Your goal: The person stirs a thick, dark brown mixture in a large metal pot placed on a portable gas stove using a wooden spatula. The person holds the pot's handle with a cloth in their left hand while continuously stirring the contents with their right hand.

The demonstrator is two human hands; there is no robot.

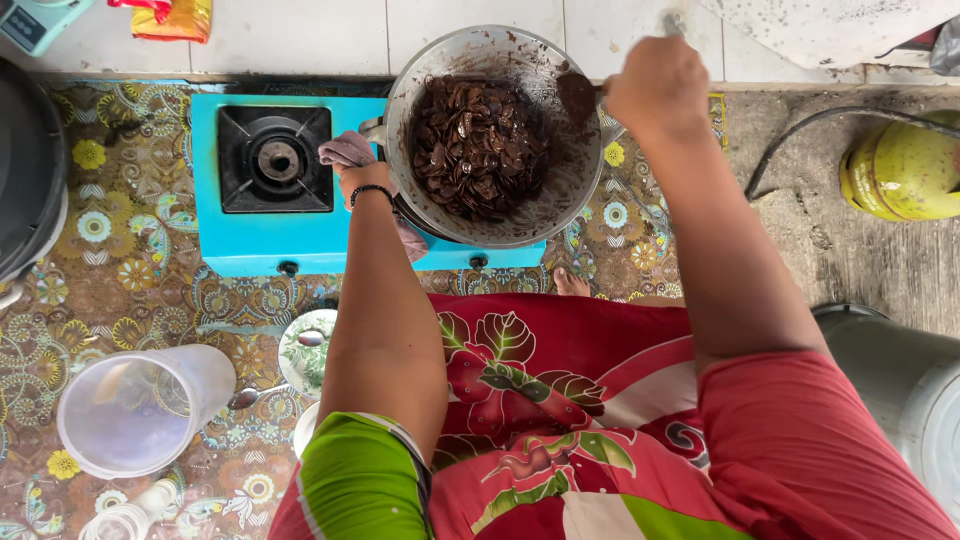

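Patterned floor mat: blue two-burner stove, clear plastic jug.

**Materials and Surface Finish**

The wok was metal, its inner wall dull and smeared with a brown, sticky-looking coating. The chips inside it were dark brown and glossy. The spatula blade was coated in the same brown film. The left hand pressed a soft pink cloth against the wok handle. The two-burner stove had a smooth, painted turquoise casing and a matt black burner grate. The floor mat was smooth, floral-printed sheet with a slight sheen. The jug was translucent, frosted plastic. The gas cylinder was painted metal, scuffed and dull.
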